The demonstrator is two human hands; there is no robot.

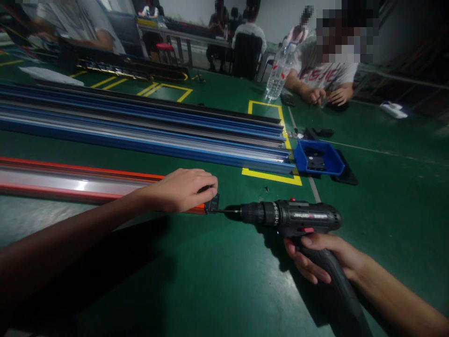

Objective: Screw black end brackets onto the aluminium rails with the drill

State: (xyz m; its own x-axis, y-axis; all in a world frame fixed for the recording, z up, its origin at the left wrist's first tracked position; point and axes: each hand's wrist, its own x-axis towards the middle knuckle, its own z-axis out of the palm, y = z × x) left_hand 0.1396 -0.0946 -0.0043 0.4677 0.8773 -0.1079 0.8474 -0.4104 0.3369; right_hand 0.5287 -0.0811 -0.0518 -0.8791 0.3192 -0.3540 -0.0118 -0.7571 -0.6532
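Note:
My right hand [315, 257] is wrapped round the handle of a black cordless drill [291, 215], which lies level and points left. Its long thin bit reaches a small black end bracket [212, 204] at the right end of an orange-red rail [87, 182]. Over that end of the rail rests my left hand [185, 189], its fingers curled round the rail and the bracket. The palm hides part of the rail.
Several long blue and black rails [147, 126] lie beyond. A blue bin [318, 158] holds black parts. Past it stand clear plastic bottles [278, 72]. A person [326, 70] sits across the green table [217, 276]; other people are farther back.

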